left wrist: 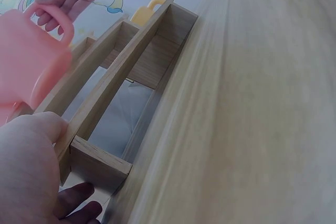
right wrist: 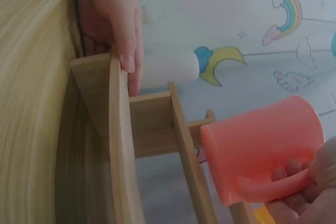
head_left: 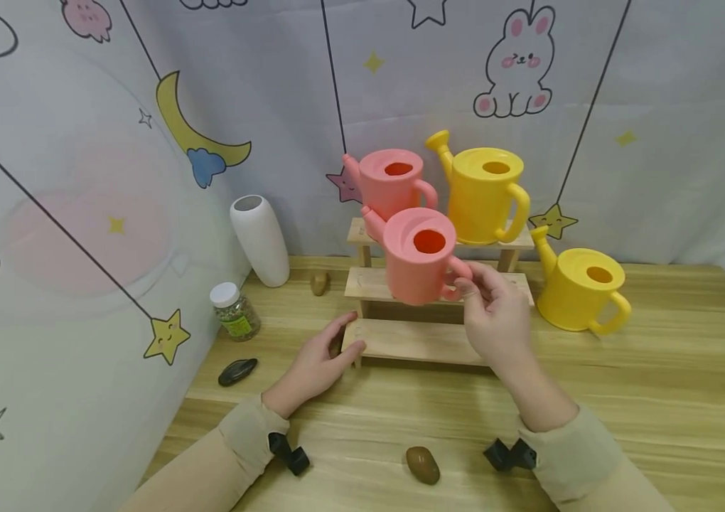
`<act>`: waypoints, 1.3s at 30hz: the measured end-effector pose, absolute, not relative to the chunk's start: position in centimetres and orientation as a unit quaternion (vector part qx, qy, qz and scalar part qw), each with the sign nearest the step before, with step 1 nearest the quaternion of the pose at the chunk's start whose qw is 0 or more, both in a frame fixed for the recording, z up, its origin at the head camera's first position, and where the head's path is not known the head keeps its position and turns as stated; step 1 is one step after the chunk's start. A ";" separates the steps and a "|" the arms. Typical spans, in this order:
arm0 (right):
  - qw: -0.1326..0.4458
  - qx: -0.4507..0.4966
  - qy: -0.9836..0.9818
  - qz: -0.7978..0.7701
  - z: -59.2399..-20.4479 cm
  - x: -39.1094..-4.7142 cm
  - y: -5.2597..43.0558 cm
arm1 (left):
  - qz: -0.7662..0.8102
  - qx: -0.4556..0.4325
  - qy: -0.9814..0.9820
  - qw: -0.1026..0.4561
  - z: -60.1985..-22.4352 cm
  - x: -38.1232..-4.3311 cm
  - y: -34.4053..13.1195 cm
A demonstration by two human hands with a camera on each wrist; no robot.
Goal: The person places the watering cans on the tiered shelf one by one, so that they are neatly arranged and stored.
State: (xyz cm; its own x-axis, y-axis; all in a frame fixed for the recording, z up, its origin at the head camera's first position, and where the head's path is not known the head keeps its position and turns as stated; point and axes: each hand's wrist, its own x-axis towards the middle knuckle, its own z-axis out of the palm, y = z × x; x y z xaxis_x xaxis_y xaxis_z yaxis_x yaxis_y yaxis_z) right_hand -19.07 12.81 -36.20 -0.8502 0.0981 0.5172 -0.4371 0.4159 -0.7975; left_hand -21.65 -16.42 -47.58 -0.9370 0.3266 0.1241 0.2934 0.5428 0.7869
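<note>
Now, the right fingers [head_left: 490,274] pinch the pink watering can [head_left: 415,274] by its handle [head_left: 460,267], its spout [head_left: 373,222] pointing away leftward. Left fingers [head_left: 338,325] hold the wooden stand [head_left: 416,339] at one end.

The person wears long, light beige sleeves. The left sleeve [head_left: 202,462] is plain, with soft creases, and its wide cuff [head_left: 250,427] is a slightly greyer beige, gathered and wrinkled around the wrist. The right sleeve [head_left: 625,494] matches, with the same loose, broad cuff [head_left: 573,451]. At each cuff sits a small, blocky black device, one on the left [head_left: 288,455] and one on the right [head_left: 511,457], each with squared ends. Beyond the cuffs, the left hand [head_left: 318,364] and right hand [head_left: 500,316] are bare.
</note>
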 end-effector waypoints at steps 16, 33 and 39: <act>0.235 0.076 -0.840 0.483 -36.5 -19.4 13.2 | 0.455 0.177 0.873 0.015 -47.5 -21.7 -16.4; 0.262 0.089 -0.828 0.488 -35.8 -18.9 14.5 | 0.454 0.174 0.874 0.022 -47.6 -21.6 -16.5; 0.327 0.082 -0.796 0.502 -35.6 -18.7 17.5 | 0.452 0.174 0.874 0.022 -47.5 -21.6 -16.4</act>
State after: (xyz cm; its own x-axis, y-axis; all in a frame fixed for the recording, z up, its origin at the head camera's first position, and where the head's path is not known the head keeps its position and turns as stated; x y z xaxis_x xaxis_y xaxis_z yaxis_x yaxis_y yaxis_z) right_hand -18.67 17.52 -35.62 -0.7720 0.1978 0.6041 -0.4596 0.4828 -0.7454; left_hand -21.55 -16.42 -47.50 -0.9387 0.3237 0.1189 0.2840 0.5303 0.7989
